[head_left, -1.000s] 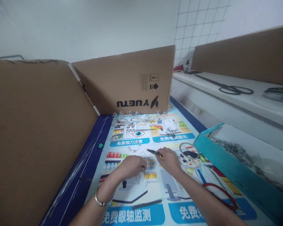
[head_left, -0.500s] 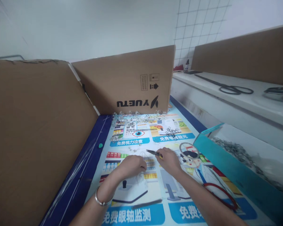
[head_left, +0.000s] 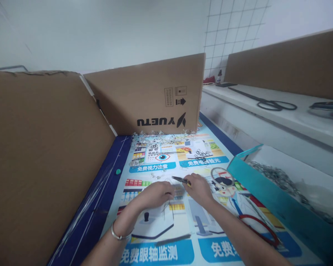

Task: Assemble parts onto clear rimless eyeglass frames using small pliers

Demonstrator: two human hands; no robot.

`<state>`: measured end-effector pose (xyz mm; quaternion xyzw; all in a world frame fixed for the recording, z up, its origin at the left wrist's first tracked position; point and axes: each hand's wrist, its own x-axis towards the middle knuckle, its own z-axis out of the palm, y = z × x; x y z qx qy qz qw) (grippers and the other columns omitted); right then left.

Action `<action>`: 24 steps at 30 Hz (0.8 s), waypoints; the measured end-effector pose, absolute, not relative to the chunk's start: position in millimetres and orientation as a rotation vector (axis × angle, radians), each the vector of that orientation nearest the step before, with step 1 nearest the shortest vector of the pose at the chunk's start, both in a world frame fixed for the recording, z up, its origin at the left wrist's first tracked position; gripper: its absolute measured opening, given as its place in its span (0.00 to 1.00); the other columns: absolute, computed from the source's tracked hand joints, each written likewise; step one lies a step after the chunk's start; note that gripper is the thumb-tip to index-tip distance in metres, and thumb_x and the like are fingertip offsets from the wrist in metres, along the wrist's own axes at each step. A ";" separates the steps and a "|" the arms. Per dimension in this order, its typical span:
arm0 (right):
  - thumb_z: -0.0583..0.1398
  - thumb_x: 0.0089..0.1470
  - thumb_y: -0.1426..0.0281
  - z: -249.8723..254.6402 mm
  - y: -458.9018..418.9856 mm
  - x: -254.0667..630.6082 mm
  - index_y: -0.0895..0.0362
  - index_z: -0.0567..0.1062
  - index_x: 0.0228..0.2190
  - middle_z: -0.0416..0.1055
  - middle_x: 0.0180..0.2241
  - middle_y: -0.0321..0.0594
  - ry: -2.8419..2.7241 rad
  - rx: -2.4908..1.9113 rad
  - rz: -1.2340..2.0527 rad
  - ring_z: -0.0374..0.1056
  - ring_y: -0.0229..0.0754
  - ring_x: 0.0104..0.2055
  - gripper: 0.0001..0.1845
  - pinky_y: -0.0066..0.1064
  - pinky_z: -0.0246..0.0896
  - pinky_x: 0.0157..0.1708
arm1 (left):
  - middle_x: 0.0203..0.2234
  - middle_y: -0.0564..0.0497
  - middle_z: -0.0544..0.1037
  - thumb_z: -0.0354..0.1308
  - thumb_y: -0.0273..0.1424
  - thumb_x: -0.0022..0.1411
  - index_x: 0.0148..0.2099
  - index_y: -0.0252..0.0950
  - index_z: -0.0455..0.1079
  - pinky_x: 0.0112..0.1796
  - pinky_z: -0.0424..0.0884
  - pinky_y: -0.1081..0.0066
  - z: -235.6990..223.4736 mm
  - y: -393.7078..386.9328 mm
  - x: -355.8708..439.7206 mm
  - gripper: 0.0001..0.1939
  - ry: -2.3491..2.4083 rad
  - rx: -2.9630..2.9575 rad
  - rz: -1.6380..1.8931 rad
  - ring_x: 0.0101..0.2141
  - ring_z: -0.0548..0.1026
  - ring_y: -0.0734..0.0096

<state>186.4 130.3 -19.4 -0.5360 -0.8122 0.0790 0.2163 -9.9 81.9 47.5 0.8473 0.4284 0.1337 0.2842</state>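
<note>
Black scissors (head_left: 262,101) lie on the white ledge (head_left: 302,112).

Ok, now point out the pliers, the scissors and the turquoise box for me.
Pliers (head_left: 178,179): head view, on the dark jaws.
Scissors (head_left: 248,96): head view, on the dark blades.
Turquoise box (head_left: 269,194): head view, on the side wall.

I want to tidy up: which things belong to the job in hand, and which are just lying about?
Likely the job:
- pliers in right hand
- thin strands at left hand
- clear beads

Probably just lying about:
- scissors
- dark-capped bottle
</note>
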 end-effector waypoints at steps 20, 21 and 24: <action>0.54 0.48 0.72 -29.2 131.7 186.7 0.55 0.71 0.30 0.65 0.27 0.37 -2.170 -1.249 0.164 0.59 0.40 0.33 0.07 0.30 0.49 0.35 | 0.26 0.53 0.69 0.56 0.29 0.53 0.29 0.34 0.60 0.24 0.63 0.76 9.0 101.1 -3.7 0.07 0.723 0.682 1.279 0.20 0.66 0.80; 0.54 0.48 0.73 -27.6 130.4 186.6 0.54 0.71 0.30 0.65 0.28 0.38 -2.167 -1.236 0.141 0.59 0.41 0.34 0.07 0.31 0.49 0.35 | 0.26 0.53 0.69 0.56 0.31 0.53 0.29 0.34 0.60 0.24 0.63 0.76 8.6 101.0 -2.8 0.08 0.729 0.670 1.276 0.20 0.66 0.81; 0.55 0.47 0.74 -20.5 125.5 185.9 0.54 0.71 0.33 0.65 0.29 0.38 -2.178 -1.198 0.052 0.58 0.42 0.36 0.09 0.32 0.48 0.36 | 0.25 0.54 0.68 0.57 0.33 0.54 0.29 0.34 0.59 0.24 0.61 0.77 8.0 101.0 -1.2 0.10 0.747 0.654 1.278 0.20 0.63 0.83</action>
